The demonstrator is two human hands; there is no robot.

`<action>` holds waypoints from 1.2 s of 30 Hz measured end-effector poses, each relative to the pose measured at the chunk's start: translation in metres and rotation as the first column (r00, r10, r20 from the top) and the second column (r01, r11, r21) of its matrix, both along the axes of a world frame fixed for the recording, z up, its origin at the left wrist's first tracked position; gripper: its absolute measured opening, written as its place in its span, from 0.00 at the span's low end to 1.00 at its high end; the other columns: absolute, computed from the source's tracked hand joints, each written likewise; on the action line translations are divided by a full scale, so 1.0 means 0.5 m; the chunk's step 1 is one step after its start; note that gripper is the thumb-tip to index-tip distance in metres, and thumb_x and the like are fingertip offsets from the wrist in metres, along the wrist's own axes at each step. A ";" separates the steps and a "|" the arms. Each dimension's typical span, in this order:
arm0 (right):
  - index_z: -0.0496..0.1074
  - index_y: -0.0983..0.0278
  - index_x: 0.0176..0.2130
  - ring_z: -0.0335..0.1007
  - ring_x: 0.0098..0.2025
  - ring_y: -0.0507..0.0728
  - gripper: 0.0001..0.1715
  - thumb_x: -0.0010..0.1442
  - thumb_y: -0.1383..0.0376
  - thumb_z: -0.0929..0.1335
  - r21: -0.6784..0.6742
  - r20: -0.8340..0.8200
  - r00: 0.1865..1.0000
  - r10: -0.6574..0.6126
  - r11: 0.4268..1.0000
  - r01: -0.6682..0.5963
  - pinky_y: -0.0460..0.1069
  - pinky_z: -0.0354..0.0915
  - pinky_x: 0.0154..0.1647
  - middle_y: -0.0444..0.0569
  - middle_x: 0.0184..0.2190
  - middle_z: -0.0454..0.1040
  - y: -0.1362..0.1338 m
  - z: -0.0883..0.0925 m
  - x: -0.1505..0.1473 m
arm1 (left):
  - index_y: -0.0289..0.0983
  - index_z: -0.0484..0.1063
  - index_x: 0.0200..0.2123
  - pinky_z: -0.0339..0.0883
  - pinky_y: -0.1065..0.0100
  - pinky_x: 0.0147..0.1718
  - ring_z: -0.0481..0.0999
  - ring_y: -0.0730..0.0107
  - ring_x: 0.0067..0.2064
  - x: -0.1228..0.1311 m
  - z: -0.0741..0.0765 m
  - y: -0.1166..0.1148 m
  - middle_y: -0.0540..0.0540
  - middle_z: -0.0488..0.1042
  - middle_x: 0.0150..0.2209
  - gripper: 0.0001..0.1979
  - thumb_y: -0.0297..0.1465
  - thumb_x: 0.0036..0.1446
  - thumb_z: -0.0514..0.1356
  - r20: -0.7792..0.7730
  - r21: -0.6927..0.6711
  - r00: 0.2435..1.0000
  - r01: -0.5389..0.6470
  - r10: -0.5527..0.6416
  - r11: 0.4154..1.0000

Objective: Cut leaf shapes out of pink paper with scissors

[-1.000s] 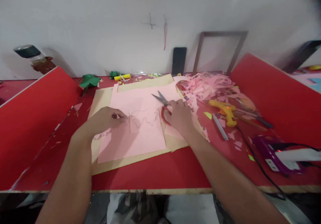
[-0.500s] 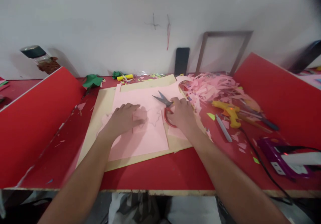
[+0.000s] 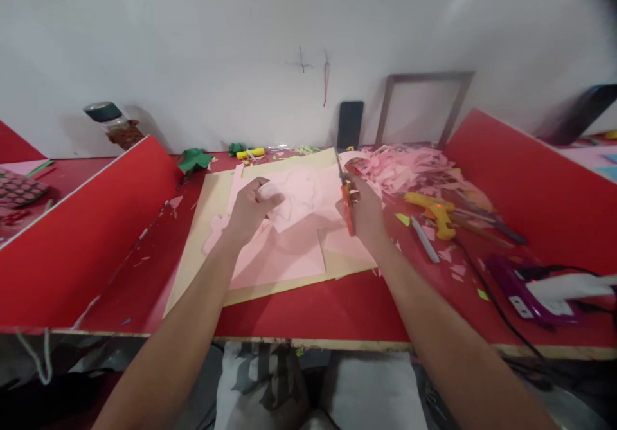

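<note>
My left hand pinches a pink paper piece by its left side, lifted above the sheets beneath. A wavy pencil outline runs across that piece. My right hand grips a pair of scissors by the orange-red handles, blades pointing away from me and just right of the paper. Under both hands lie larger pink sheets on a cream board. Another pink cutout rests partly behind my left forearm.
Pink paper shreds heap at the back right. A yellow glue gun, a grey marker and a purple power strip lie at the right. Red partitions flank the red table. A black phone leans on the white wall.
My left hand has picked up the outlined pink piece from the sheets. My right hand has raised the scissors and turned the blades from pointing left to pointing away. The view has shifted slightly.
</note>
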State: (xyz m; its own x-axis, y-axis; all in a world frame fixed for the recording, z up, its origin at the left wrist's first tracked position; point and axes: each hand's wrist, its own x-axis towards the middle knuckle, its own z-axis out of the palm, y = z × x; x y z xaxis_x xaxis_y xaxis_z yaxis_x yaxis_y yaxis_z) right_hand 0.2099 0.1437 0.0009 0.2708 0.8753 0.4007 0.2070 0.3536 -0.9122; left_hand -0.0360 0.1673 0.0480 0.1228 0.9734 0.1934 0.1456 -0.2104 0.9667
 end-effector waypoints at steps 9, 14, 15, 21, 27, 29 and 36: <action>0.68 0.59 0.41 0.74 0.26 0.53 0.23 0.57 0.46 0.72 -0.017 -0.514 0.830 0.217 0.965 -0.262 0.48 0.72 0.26 0.42 0.29 0.73 -0.068 0.034 -0.046 | 0.41 0.71 0.41 0.75 0.68 0.32 0.81 0.64 0.39 0.086 -0.029 -0.045 0.47 0.80 0.40 0.21 0.32 0.41 0.69 0.557 -0.232 0.828 0.077 0.067 0.970; 0.66 0.58 0.40 0.73 0.26 0.52 0.27 0.49 0.47 0.75 -0.069 -0.663 0.731 0.162 0.959 -0.274 0.48 0.73 0.27 0.38 0.27 0.70 -0.083 0.017 -0.049 | 0.38 0.72 0.43 0.76 0.65 0.39 0.82 0.61 0.41 0.098 -0.073 -0.060 0.46 0.81 0.40 0.27 0.28 0.35 0.70 0.573 -0.204 0.816 0.052 0.076 0.978; 0.67 0.58 0.41 0.73 0.27 0.52 0.27 0.47 0.50 0.76 -0.088 -0.671 0.728 0.141 0.960 -0.267 0.49 0.73 0.28 0.38 0.28 0.70 -0.083 0.014 -0.047 | 0.38 0.71 0.44 0.75 0.64 0.40 0.82 0.61 0.41 0.099 -0.079 -0.060 0.47 0.81 0.39 0.29 0.28 0.34 0.71 0.571 -0.192 0.817 0.039 0.079 0.981; 0.68 0.57 0.43 0.75 0.30 0.53 0.28 0.41 0.65 0.74 -0.131 -0.656 0.743 0.133 0.949 -0.286 0.48 0.71 0.29 0.38 0.31 0.72 -0.076 0.004 -0.036 | 0.39 0.73 0.46 0.74 0.61 0.43 0.81 0.57 0.47 0.102 -0.081 -0.061 0.43 0.80 0.44 0.26 0.39 0.42 0.73 0.572 -0.100 0.820 0.074 -0.004 0.992; 0.68 0.56 0.45 0.72 0.28 0.49 0.27 0.44 0.65 0.73 -0.089 -0.649 0.754 0.107 0.973 -0.215 0.46 0.69 0.29 0.37 0.32 0.71 -0.077 0.004 -0.037 | 0.37 0.74 0.45 0.74 0.64 0.29 0.81 0.56 0.39 0.103 -0.074 -0.096 0.39 0.81 0.39 0.25 0.44 0.47 0.73 0.435 -0.193 0.884 0.277 -0.171 0.941; 0.68 0.56 0.46 0.71 0.28 0.49 0.27 0.44 0.65 0.73 -0.066 -0.645 0.757 0.106 0.979 -0.193 0.45 0.69 0.29 0.37 0.31 0.70 -0.079 0.005 -0.037 | 0.35 0.75 0.39 0.69 0.67 0.22 0.78 0.62 0.28 0.107 -0.081 -0.102 0.42 0.79 0.30 0.22 0.42 0.46 0.74 0.338 -0.216 0.927 0.242 -0.160 0.946; 0.66 0.57 0.44 0.71 0.25 0.50 0.25 0.47 0.60 0.75 -0.043 -0.611 0.767 0.197 0.959 -0.281 0.47 0.71 0.28 0.35 0.27 0.70 -0.091 0.013 -0.042 | 0.36 0.69 0.27 0.61 0.70 0.15 0.67 0.73 0.15 0.107 -0.094 -0.089 0.51 0.69 0.16 0.20 0.45 0.49 0.70 0.271 -0.161 0.962 0.030 0.015 0.986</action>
State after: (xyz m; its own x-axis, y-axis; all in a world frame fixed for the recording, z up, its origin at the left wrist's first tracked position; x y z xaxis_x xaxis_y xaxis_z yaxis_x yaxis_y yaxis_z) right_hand 0.1887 0.0980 0.0075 0.1930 0.9746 0.1140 -0.4669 0.1934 -0.8629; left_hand 0.0177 0.1225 0.0010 0.0956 0.9936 0.0601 -0.1274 -0.0477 0.9907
